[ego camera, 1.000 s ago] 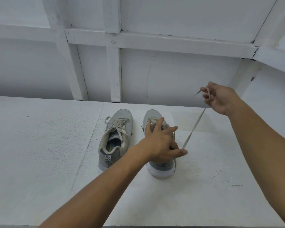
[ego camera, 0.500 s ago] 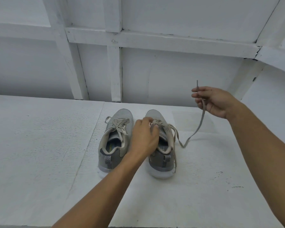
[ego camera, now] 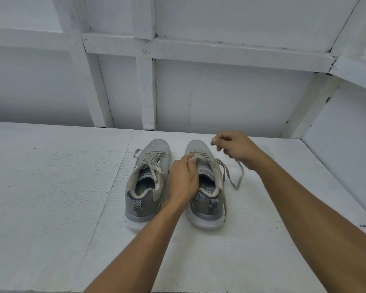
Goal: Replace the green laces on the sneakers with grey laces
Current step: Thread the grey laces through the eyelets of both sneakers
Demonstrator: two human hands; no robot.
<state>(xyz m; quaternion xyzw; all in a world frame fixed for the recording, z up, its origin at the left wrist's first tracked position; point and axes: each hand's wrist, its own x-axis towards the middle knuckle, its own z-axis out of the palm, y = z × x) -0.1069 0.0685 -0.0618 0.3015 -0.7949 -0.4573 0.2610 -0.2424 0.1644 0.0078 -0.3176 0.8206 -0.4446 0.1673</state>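
Pinching the lace [ego camera: 239,176] end, your right hand [ego camera: 235,148] hovers over the right sneaker's [ego camera: 206,210] toe; your left hand [ego camera: 183,178] pinches its lacing. The left sneaker [ego camera: 146,187] stands beside it on the desk [ego camera: 51,187].

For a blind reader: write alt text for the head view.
A person's left hand pinches the lace at the eyelets of the right sneaker, while the right hand holds its free end above the toe. The left sneaker stands beside it, laced, on a white table.
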